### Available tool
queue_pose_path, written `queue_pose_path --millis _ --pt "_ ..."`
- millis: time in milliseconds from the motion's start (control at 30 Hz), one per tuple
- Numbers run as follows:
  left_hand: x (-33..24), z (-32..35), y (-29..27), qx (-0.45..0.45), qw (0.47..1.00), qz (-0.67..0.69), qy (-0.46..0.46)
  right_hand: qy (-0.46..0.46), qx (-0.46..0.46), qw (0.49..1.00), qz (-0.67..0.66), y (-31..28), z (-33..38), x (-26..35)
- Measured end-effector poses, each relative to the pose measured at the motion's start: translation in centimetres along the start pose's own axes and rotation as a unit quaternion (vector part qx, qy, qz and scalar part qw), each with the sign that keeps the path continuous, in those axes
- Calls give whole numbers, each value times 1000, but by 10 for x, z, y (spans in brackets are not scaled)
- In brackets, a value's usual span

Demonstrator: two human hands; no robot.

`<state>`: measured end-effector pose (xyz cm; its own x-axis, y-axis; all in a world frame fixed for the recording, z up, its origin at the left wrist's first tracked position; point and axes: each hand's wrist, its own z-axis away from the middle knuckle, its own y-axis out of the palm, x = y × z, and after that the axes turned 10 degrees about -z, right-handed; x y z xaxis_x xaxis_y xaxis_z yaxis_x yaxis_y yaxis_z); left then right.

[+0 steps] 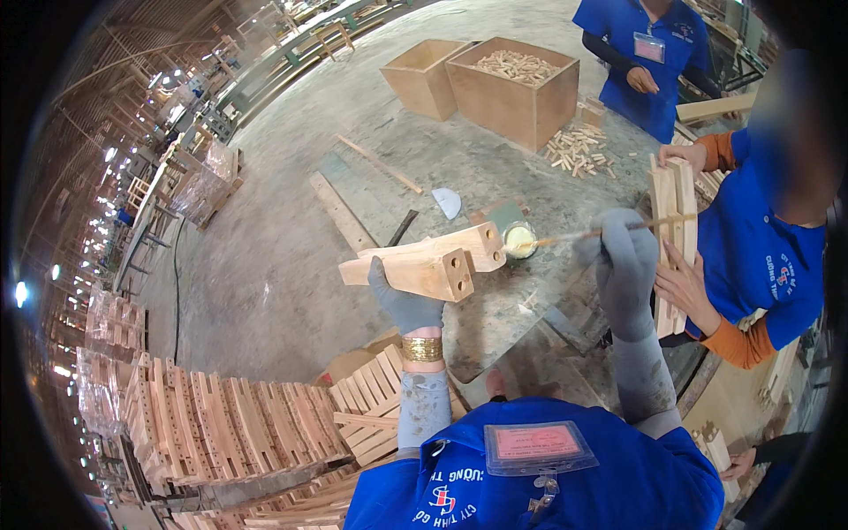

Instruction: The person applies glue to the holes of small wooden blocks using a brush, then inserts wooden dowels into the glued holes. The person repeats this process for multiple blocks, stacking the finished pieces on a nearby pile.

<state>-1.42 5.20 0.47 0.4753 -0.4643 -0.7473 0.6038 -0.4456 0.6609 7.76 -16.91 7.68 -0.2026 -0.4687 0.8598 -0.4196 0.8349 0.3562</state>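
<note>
My left hand point(405, 302), in a grey glove, is closed around two pale wooden pieces, a nearer block point(411, 272) and one behind it point(481, 247). Both have round drilled holes in their end faces, turned to the right. My right hand point(625, 269), also gloved and slightly blurred, grips a thin wooden stick point(565, 237). The stick's left tip is at a small round tub of cream-coloured paste point(519, 241), just beyond the wooden ends; whether it touches the paste is hard to tell. The tub stands on a worn work table point(490, 331).
Stacks of drilled wooden parts point(221, 424) stand at the lower left. Farther off are a plywood box of dowels point(512, 102) and spilled dowels point(583, 150). A co-worker's hands point(685, 283) hold wooden rails at the right; another person point(649, 79) stands behind.
</note>
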Motion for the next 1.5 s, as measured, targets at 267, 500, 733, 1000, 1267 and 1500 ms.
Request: queue_pose_path --millis 267,500,733,1000,1267,1500 --pt "7 1 9 -13 996 69 -62 -4 101 993 -57 13 32 26" --pt "9 7 12 6 996 50 -70 5 108 993 -50 14 35 22" --pt "11 10 18 7 995 68 -67 -64 146 983 86 15 35 22" --pt "17 3 14 -3 996 64 -69 -1 59 998 12 21 37 27" --pt "12 7 25 4 995 57 -80 -7 21 998 -56 6 24 31" --pt "17 8 27 13 993 68 -93 -24 51 998 -16 8 20 32"
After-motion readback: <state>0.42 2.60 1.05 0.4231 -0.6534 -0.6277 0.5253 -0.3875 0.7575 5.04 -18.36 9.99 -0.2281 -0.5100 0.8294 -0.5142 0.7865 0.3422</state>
